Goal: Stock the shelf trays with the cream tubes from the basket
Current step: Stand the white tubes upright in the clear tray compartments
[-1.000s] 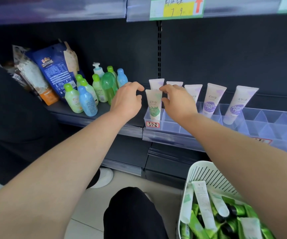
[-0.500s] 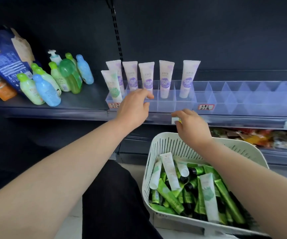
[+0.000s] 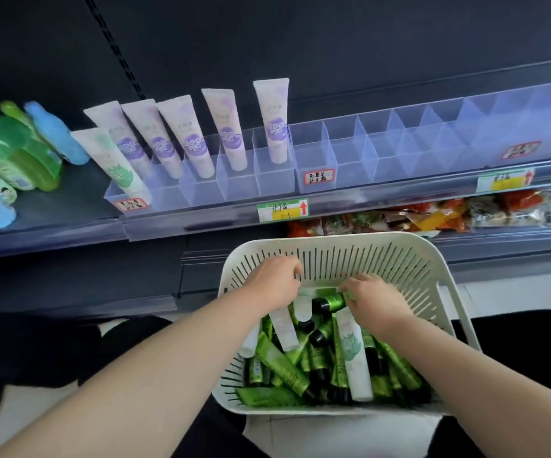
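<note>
- Both hands are working inside the white basket (image 3: 333, 241) at six o'clock in the view; it is holding a heap of green cream tubes (image 3: 284, 368) with a few white tubes (image 3: 353, 358) on top.
- The right hand (image 3: 375, 300) is reaching in at the basket's one o'clock; its grip is pinching a black-capped green tube (image 3: 332, 302) lying across the heap.
- The left hand (image 3: 272, 282) is hovering at the basket's eleven o'clock, fingers curled under; whether that grip is closing on anything, I cannot tell.
- At twelve o'clock the clear shelf trays (image 3: 376, 153) are running along the shelf; five purple-labelled tubes (image 3: 227, 133) are standing in the left tray's back row; one leaf-printed tube (image 3: 115, 163) is leaning in its front compartment at the nine o'clock end.
- At nine o'clock green and blue bottles (image 3: 19, 153) are crowding the shelf; at three o'clock snack packets (image 3: 432, 216) are lying on the shelf below.
</note>
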A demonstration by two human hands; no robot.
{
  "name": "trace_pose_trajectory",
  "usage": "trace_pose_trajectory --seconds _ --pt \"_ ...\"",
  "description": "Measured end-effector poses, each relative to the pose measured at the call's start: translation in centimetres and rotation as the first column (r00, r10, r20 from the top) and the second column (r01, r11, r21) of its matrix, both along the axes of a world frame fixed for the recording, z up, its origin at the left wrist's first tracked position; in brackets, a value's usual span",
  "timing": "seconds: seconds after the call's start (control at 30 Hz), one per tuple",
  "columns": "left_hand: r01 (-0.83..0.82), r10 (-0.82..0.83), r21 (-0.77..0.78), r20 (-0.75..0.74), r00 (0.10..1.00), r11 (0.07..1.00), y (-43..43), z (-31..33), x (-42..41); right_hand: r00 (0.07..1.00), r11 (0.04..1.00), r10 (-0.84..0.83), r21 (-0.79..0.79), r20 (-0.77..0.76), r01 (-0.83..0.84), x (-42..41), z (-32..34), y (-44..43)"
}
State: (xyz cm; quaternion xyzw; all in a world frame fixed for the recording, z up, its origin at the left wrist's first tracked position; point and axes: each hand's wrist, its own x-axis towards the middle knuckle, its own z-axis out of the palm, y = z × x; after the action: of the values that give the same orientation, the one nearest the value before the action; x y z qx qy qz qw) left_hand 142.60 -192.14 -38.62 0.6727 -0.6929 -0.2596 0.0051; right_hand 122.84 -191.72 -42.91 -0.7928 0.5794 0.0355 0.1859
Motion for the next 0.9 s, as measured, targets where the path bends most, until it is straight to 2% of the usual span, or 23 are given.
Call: trace_pose_trajectory --seconds 0.17,0.4,0.57,0.9 --pt "0.030 -0.041 0.177 0.056 0.998 0.984 -0.6 -3.9 -1.8 1.000 0.994 0.006 0.111 -0.010 -0.005 -0.5 -2.1 0.5" --pt "0.044 -0.064 0.254 0.074 0.995 0.966 -0.7 -6.4 -2.7 0.998 0.973 -0.048 0.227 0.035 0.039 -0.8 -3.1 0.4" --pt "0.042 -0.072 0.249 0.112 0.991 0.968 0.4 -5.7 -2.7 0.969 0.929 -0.201 0.342 0.146 0.141 -0.5 -2.8 -0.5" --pt "0.042 -0.108 0.353 0.168 0.980 0.935 5.5 -5.8 -3.5 0.942 0.942 -0.254 0.275 0.219 0.190 -0.3 -1.6 -0.4"
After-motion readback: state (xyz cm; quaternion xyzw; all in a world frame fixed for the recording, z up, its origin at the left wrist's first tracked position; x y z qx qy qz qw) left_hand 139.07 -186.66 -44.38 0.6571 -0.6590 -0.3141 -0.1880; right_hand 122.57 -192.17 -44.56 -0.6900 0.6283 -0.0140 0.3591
